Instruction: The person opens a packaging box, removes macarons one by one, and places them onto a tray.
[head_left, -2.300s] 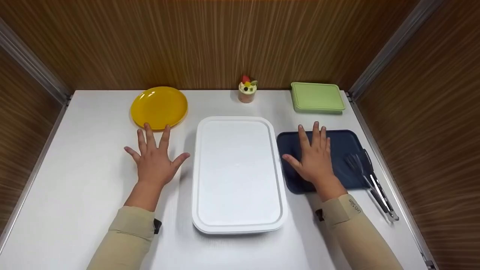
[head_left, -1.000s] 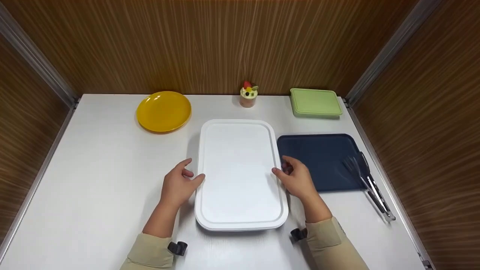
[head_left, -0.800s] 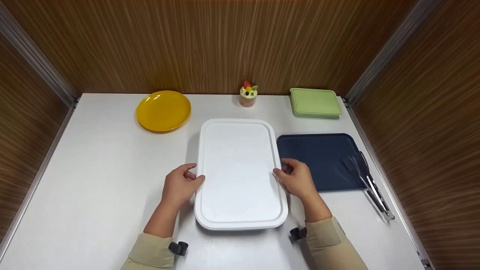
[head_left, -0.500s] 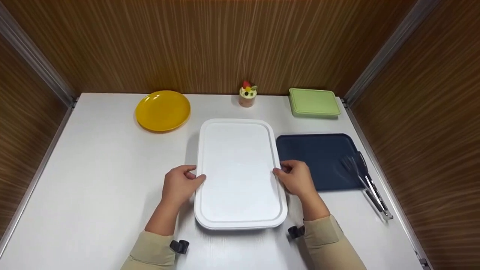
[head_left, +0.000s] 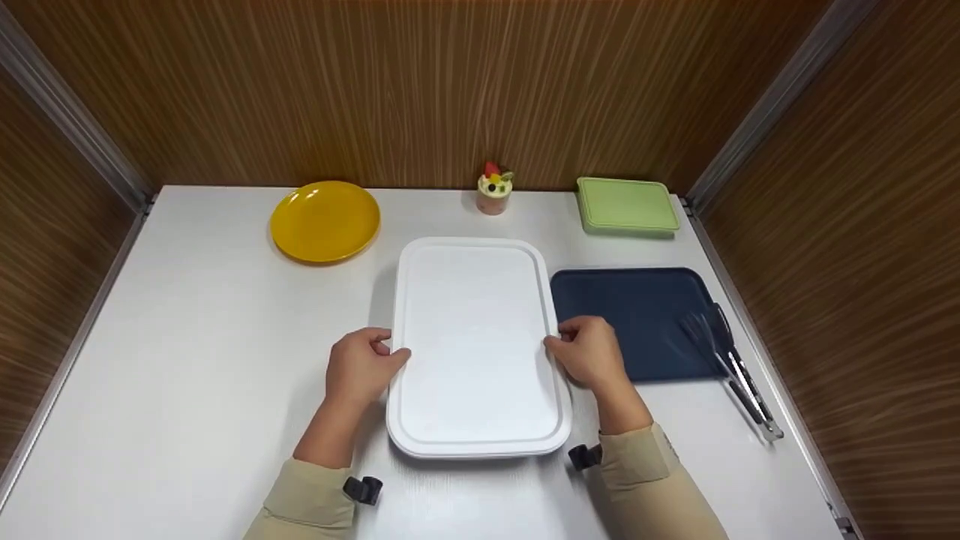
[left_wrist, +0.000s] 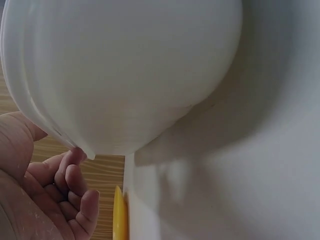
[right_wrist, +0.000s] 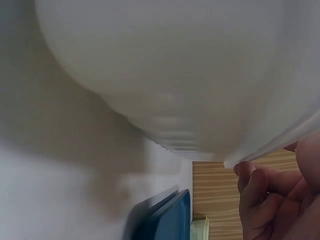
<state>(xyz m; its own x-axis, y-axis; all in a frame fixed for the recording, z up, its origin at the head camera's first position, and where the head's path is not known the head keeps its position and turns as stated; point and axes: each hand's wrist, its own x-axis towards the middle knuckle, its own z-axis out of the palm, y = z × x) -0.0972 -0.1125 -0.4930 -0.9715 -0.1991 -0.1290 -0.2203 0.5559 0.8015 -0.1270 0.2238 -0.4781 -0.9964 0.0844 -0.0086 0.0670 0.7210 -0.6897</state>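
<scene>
A large white box (left_wrist: pixel 145 65) stands on the table, covered by a flat white lid (head_left: pixel 474 337) with a raised border. My left hand (head_left: pixel 358 367) pinches the lid's rim on its left side, thumb on top and index finger at the underside. On the opposite side my right hand (head_left: pixel 592 354) grips the rim in the same way. Both wrist views show fingertips at the lip of the lid, with the box wall (right_wrist: pixel 165 70) below. The lid lies level on the box, and whatever is inside stays hidden.
Behind on the left lies a yellow plate (head_left: pixel 325 222). A fruit-topped dessert cup (head_left: pixel 493 195) and a green lidded box (head_left: pixel 628 206) stand along the back. A dark blue tray (head_left: pixel 622 315) sits to the right, with tongs (head_left: pixel 746 386) partly over its edge.
Both hands, earlier spread wide above the table, have come in to the lid's sides. Their index fingers have closed in to the rim beneath the thumbs. The lid has not visibly lifted.
</scene>
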